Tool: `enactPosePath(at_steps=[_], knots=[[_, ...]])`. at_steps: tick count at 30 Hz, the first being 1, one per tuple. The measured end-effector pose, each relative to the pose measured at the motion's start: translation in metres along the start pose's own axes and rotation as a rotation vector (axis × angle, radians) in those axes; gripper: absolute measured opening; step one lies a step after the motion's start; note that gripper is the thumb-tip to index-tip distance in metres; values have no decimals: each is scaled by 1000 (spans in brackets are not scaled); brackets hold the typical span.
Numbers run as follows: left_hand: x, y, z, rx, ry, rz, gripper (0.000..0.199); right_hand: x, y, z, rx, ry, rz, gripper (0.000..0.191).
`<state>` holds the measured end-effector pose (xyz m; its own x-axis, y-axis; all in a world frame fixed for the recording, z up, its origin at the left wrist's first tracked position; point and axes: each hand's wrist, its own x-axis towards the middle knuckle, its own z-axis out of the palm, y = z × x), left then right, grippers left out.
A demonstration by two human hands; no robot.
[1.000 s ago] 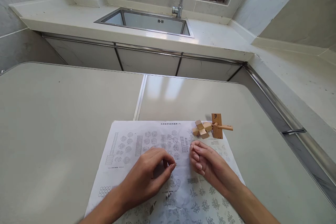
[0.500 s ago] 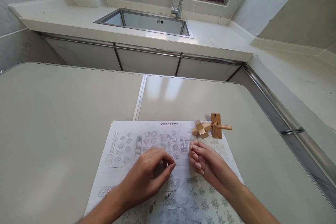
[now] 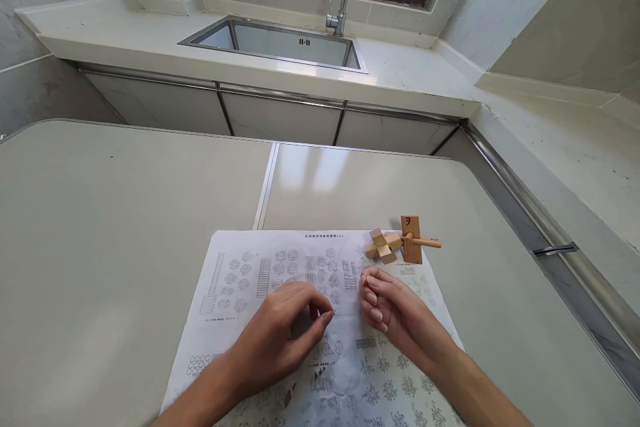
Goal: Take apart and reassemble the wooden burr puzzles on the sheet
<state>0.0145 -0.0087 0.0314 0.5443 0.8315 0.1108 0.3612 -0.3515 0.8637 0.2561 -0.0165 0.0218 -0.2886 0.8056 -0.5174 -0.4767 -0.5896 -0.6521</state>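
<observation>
Left hand (image 3: 293,327) and right hand (image 3: 390,307) loosely curled, released, over a printed sheet (image 3: 225,333).
From the right hand, a wooden cross (image 3: 384,247) lies at twelve o'clock, a pegged board (image 3: 413,251) at one.

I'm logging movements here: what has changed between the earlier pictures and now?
Nothing visibly changed, beyond a tiny shift of the whole view. The left hand and right hand stay curled over the sheet; the pale wooden cross and darker wooden piece stay just beyond the right hand.
</observation>
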Motion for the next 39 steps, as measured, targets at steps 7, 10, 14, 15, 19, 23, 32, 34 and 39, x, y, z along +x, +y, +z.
enactPosePath(at_steps=[7, 10, 14, 15, 19, 23, 32, 34, 39], knots=[[-2, -2, 1, -7, 10, 13, 10, 1, 2, -3, 1, -4, 4, 27], [-2, -3, 1, -5, 12, 12, 9, 2, 2, -5, 3, -10, 3, 27], [-1, -3, 1, -3, 11, 12, 9, 2, 2, -5, 1, -9, 1, 28], [-1, -3, 1, -3, 10, 13, 9, 2, 2, -5, 1, -7, 1, 28], [-2, -2, 2, -6, 6, 17, 9, 2, 2, -4, -2, -9, -5, 28], [-3, -2, 2, -4, 5, 11, 9, 3, 3, -5, -4, -17, -7, 27], [-2, -2, 1, -9, 15, 12, 10, 3, 4, -8, -13, -14, -10, 26], [-2, -2, 1, -11, 12, 15, 10, 3, 3, -6, -16, -12, -8, 27], [-1, -1, 1, -8, 4, 6, 10, 2, 1, -4, -13, -5, 4, 27]])
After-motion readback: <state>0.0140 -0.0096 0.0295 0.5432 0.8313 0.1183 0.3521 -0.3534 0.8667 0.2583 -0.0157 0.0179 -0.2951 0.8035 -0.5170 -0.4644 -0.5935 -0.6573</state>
